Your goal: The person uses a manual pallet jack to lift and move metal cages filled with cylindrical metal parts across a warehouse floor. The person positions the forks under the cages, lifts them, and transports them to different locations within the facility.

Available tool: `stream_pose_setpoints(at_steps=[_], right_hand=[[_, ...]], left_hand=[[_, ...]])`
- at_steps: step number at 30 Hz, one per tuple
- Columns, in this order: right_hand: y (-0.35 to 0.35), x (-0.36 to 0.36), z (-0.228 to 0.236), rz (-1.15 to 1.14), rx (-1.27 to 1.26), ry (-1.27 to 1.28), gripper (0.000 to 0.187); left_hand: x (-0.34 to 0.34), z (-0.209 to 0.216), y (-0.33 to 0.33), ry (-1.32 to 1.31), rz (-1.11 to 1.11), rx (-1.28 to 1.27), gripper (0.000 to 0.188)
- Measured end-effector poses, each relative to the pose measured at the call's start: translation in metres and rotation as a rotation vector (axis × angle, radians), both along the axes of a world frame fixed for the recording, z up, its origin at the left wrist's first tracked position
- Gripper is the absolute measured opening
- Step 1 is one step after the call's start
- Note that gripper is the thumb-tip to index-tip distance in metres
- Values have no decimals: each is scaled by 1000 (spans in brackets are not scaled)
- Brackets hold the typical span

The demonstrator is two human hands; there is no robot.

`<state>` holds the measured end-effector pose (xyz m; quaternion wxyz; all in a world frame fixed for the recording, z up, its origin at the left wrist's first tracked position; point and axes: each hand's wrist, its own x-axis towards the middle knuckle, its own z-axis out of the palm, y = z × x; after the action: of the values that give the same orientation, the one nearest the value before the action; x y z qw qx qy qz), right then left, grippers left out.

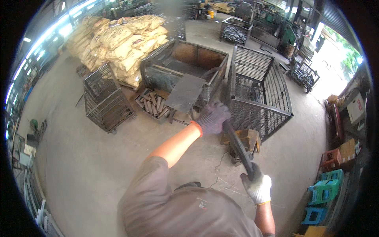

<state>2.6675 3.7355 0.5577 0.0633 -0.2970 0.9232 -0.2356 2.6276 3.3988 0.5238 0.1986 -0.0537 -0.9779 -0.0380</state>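
A dark curved metal bar (239, 147) slants across in front of me, from my left hand down to my right. Wearing a dark grey-purple knitted glove with a red cuff, my left hand (213, 118) is closed over the bar's upper end; its fingers are slightly blurred. Lower down, my right hand (257, 185), in a white glove with a dark palm, grips the other end. Just beyond my left hand stands a flat dark metal plate (185, 93) on a stand. Beneath the bar sits a worn yellowish metal block (246, 139), partly covered by it.
Behind the plate is a large rusty metal bin (158, 77). A mesh cage (272, 106) stands right of it, a smaller one (108, 106) left. Short metal pieces (152, 104) fill a low tray. Yellow sacks (122, 41) are stacked behind; plastic stools (325, 191) line the right.
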Motion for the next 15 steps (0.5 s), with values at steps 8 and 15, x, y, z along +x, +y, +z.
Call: stream_pose_setpoints(at_steps=[8, 15], right_hand=[[16, -21, 19, -126, -276, 482, 42], [63, -65, 38, -309, -116, 566, 36]], left_hand=[[-60, 23, 29, 325, -39, 29, 26], [-72, 81, 77, 220, -70, 5, 25]])
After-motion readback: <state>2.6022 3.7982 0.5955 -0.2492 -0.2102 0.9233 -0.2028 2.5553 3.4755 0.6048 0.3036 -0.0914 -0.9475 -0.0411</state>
